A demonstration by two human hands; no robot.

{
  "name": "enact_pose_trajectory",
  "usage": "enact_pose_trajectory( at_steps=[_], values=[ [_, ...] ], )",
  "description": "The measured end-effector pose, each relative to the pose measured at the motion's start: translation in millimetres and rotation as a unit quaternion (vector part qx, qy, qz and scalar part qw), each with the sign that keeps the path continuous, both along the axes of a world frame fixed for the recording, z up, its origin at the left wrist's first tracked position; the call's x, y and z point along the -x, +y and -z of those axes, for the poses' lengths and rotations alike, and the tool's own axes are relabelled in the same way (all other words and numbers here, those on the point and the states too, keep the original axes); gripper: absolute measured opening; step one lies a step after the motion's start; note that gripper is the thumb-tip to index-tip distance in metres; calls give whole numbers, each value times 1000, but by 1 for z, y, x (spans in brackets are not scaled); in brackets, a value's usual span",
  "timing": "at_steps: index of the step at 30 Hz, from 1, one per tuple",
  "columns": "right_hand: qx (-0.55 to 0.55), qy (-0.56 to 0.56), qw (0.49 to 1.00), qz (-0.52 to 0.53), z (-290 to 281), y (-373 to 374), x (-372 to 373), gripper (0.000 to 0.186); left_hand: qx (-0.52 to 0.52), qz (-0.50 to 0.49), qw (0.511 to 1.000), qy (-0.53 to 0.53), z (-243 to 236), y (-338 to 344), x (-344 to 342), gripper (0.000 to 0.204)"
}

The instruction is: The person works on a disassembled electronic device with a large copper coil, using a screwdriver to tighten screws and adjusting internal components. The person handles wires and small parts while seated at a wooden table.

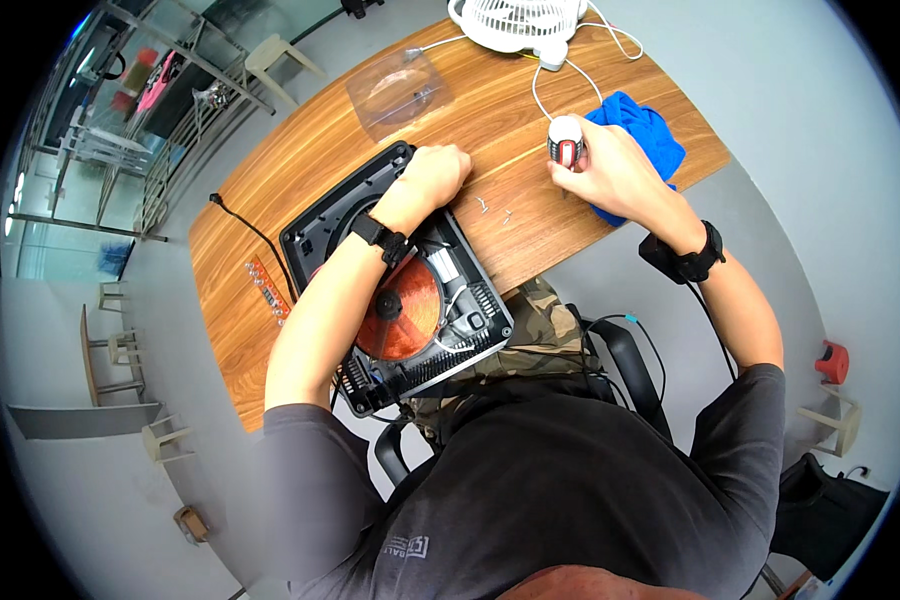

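On the left of the table (226, 330), a black plug (216, 199) lies at the far edge, its lead running back toward the housing and so out of the working side. An orange strip (267, 291) set with small metal pieces rests just beside that lead, perhaps kept there for easy reach. The housing (320, 215) lies open-side up, its near right corner jutting past the table's edge over the lap, which probably brings the copper coil (407, 312) and wiring close to the body. Beyond it, a clear tray (395, 95) lies flat. The left forearm crosses the housing, and the left hand (438, 178) is curled at its far right corner, perhaps to steady it; whether the fingers grip anything, I cannot tell. A few small screws (483, 204) lie loose between the hands, where either could reach them. Farther back stands a white fan (518, 24). The tool (567, 145) is grasped in the right hand (615, 175), roughly upright above the table, apart from the housing, its red part facing the person. A blue cloth (642, 128) lies bunched behind that hand.
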State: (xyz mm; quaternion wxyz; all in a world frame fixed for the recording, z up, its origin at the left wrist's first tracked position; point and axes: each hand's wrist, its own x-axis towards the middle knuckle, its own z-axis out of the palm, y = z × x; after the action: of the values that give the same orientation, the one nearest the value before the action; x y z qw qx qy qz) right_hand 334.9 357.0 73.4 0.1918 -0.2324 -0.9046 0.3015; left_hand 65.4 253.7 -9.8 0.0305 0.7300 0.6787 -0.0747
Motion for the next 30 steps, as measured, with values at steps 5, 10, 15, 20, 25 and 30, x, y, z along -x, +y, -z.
enact_pose_trajectory(
  at_steps=[5, 10, 15, 20, 25, 30],
  values=[
    [-8, -3, 1000, -12, 6, -1, 0, 26, -1, 6, 1000, -4, 4, 2, -1, 7],
    [0, -14, 1000, -8, 6, -2, 1, 25, -13, 44, 998, -53, 5, 1, -6, 8],
    [1, -15, 1000, 4, 9, 0, 0, 26, 21, 65, 995, -68, 8, 2, -17, 16],
    [-2, -10, 1000, 8, 5, -1, -1, 27, 23, 72, 994, -78, 8, 3, -15, 15],
    [-13, -25, 1000, 7, 1, -1, -1, 32, 50, 69, 993, -76, 5, 1, -16, 12],
    [-13, -26, 1000, 4, 5, 3, 3, 34, 21, 53, 988, -142, -12, -3, -19, 13]
  ],
)
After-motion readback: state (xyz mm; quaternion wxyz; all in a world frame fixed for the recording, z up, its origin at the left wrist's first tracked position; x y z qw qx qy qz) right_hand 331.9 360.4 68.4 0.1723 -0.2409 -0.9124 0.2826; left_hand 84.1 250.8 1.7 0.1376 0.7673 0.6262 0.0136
